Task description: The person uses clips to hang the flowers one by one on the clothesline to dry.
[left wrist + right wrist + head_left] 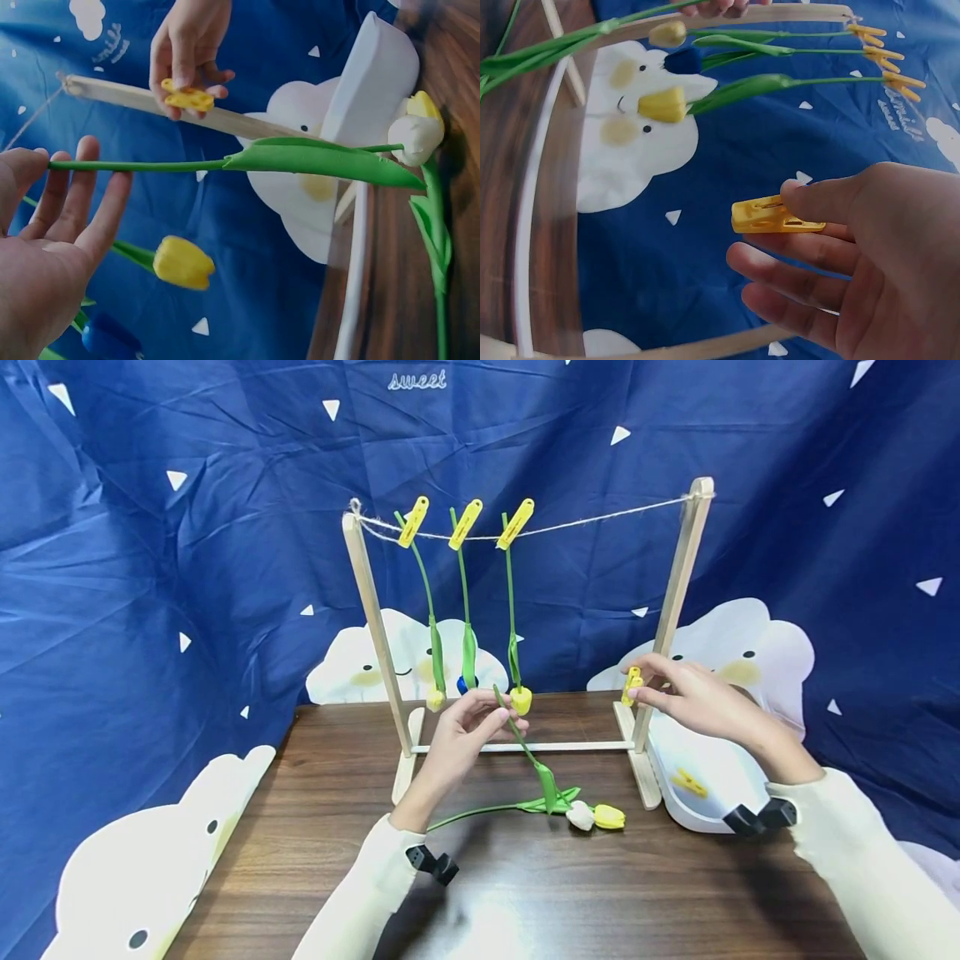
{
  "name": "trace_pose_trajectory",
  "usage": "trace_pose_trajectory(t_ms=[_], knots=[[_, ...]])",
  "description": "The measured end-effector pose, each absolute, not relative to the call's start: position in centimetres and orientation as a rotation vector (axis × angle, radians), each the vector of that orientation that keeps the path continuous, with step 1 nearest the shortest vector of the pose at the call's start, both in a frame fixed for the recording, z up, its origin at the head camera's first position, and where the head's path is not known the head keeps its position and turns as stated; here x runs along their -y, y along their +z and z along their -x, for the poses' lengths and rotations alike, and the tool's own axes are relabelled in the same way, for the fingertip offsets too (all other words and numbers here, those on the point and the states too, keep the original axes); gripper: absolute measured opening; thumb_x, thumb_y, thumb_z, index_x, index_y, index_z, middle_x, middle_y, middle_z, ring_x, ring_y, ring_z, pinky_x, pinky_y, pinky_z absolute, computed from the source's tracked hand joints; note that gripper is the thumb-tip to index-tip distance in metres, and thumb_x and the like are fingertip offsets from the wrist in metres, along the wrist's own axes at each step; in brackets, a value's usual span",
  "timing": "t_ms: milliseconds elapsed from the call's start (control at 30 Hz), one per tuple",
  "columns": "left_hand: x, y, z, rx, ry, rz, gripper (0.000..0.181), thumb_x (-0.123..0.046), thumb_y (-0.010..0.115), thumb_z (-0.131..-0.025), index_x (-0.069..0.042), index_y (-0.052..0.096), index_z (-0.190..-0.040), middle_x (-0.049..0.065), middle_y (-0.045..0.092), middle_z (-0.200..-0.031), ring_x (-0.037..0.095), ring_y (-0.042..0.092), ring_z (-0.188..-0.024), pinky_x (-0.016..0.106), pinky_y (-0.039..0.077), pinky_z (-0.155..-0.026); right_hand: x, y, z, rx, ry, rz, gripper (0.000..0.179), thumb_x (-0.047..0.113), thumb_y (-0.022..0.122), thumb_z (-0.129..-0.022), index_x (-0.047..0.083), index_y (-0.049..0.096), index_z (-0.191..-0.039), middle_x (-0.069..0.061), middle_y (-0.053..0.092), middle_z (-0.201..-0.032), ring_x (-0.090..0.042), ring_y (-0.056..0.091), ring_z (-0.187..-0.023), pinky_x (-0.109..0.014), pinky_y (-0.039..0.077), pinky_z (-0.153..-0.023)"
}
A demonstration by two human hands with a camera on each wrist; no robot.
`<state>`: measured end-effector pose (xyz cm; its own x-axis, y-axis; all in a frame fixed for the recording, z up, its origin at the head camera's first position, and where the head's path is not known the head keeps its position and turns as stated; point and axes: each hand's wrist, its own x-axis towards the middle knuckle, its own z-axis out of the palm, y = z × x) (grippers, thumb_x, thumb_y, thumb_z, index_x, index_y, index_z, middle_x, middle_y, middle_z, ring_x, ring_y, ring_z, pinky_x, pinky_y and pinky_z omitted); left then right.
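Observation:
My left hand (467, 731) pinches the stem end of a white tulip (580, 815), which hangs head down over the table in front of the wooden frame. Thumb and fingers grip its green stem (142, 166) in the left wrist view. Over by the right post, my right hand (686, 693) holds a yellow clothespin (769, 215) between thumb and fingers. Three tulips hang upside down from the twine (600, 518), each clipped by a yellow clothespin: a pale one (436, 699), a blue one (467, 682) and a yellow one (521, 700).
A yellow tulip (609, 817) lies on the wooden table (300, 860), beneath the held one. At the right, a white tray (675, 806) contains a yellow clothespin (689, 782). The frame's right post (678, 585) rises beside the tray, and a blue curtain (225, 568) hangs behind.

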<state>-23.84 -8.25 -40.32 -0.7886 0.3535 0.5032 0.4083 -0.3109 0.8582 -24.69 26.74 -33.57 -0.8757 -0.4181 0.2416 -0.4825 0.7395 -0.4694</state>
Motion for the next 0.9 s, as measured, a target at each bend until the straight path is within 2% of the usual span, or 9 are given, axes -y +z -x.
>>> trace_pose_trajectory(t_ms=[100,200,300,433,600,767,900], knots=[[7.7,-39.7,24.1,1.811,-2.288,1.017,0.02,0.003,0.059,-0.106,0.013,0.059,-0.124,0.017,0.071,-0.108,0.022,0.079,-0.096,0.048,0.066,-0.089,-26.2,-33.2,24.9,2.79,0.862,-0.754,0.03,0.018,0.066,-0.107,0.008,0.064,-0.135,-0.003,0.078,-0.098,-0.015,0.072,-0.088,-0.028,0.057,-0.072],[7.1,-38.8,24.3,1.805,-2.273,1.024,0.022,0.005,0.058,-0.106,0.016,0.057,-0.124,0.015,0.07,-0.108,0.021,0.079,-0.095,0.049,0.066,-0.089,-25.6,-32.7,25.2,2.731,0.868,-0.782,0.033,0.017,0.067,-0.106,0.008,0.065,-0.138,-0.003,0.077,-0.105,-0.01,0.07,-0.087,-0.025,0.056,-0.07],[6.5,-37.7,24.4,1.803,-2.263,1.033,0.024,0.004,0.059,-0.105,0.018,0.056,-0.126,0.02,0.069,-0.109,0.021,0.079,-0.095,0.052,0.065,-0.09,-25.0,-32.1,25.4,2.658,0.856,-0.799,0.033,0.014,0.069,-0.104,0.006,0.066,-0.137,-0.007,0.074,-0.111,-0.007,0.066,-0.088,-0.022,0.055,-0.071],[5.7,-36.3,24.7,1.831,-2.22,1.041,0.022,0.001,0.061,-0.106,0.011,0.061,-0.126,0.025,0.069,-0.111,0.019,0.079,-0.094,0.055,0.064,-0.091,-24.2,-31.3,25.7,2.572,0.871,-0.792,0.032,0.01,0.073,-0.101,0.002,0.068,-0.132,-0.008,0.075,-0.103,-0.004,0.063,-0.086,-0.018,0.052,-0.071],[4.6,-34.9,25.2,1.861,-2.123,1.061,0.02,-0.002,0.064,-0.105,0.004,0.066,-0.124,0.015,0.073,-0.114,0.014,0.078,-0.091,0.048,0.066,-0.087,-23.7,-30.3,25.8,2.492,0.903,-0.772,0.03,0.01,0.076,-0.099,0.005,0.068,-0.128,-0.006,0.076,-0.099,0.001,0.062,-0.086,-0.013,0.05,-0.071],[3.6,-33.8,25.7,1.838,-2.092,1.074,0.02,-0.001,0.063,-0.105,0.006,0.065,-0.124,0.018,0.072,-0.121,0.011,0.076,-0.089,0.041,0.066,-0.087,-23.2,-29.3,25.8,2.413,0.917,-0.767,0.028,0.008,0.079,-0.096,0.008,0.072,-0.124,-0.005,0.075,-0.1,0.001,0.062,-0.086,-0.009,0.05,-0.074],[2.7,-32.7,26.1,1.819,-2.08,1.077,0.023,-0.003,0.063,-0.106,0.005,0.066,-0.127,0.015,0.073,-0.113,0.011,0.074,-0.087,0.038,0.066,-0.087,-22.7,-28.0,25.8,2.361,0.884,-0.735,0.027,0.008,0.082,-0.094,0.009,0.075,-0.121,-0.004,0.075,-0.098,0.002,0.061,-0.085,-0.01,0.049,-0.073]])
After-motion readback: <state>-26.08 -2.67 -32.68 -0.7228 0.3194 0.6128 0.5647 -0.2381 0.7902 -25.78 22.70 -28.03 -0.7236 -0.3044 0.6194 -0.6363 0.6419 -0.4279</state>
